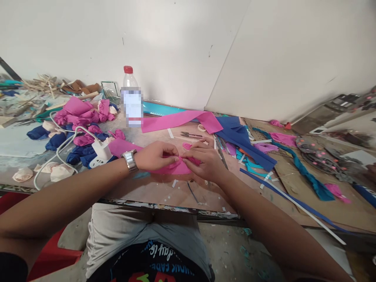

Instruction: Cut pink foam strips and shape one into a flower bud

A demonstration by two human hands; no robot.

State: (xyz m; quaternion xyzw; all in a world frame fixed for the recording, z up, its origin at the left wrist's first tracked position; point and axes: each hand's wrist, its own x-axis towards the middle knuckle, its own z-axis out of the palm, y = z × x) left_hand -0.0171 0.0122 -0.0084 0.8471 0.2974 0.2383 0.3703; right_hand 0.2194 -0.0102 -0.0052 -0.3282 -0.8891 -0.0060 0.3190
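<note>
A pink fabric strip (172, 169) lies across the table in front of me, and both hands grip its gathered part. My left hand (157, 156), below a metal wristwatch, pinches the gathers between thumb and forefinger. From the right, my right hand (207, 158) closes its fingers on the same bunched section; a bit of pink shows past its fingertips. The fingertips of the two hands nearly meet. Just beyond them lie small thread snips (192, 135). Another pink strip (176, 120) stretches behind, beside dark blue strips (235, 133).
Pink and blue cloth bundles (85, 113) crowd the left, with a white charger (101, 149) and its cable among them. A red-capped bottle (129, 80) stands behind a phone (133, 105). At right, cardboard (296, 176) carries a teal strip (305, 178) and a long white stick (308, 213).
</note>
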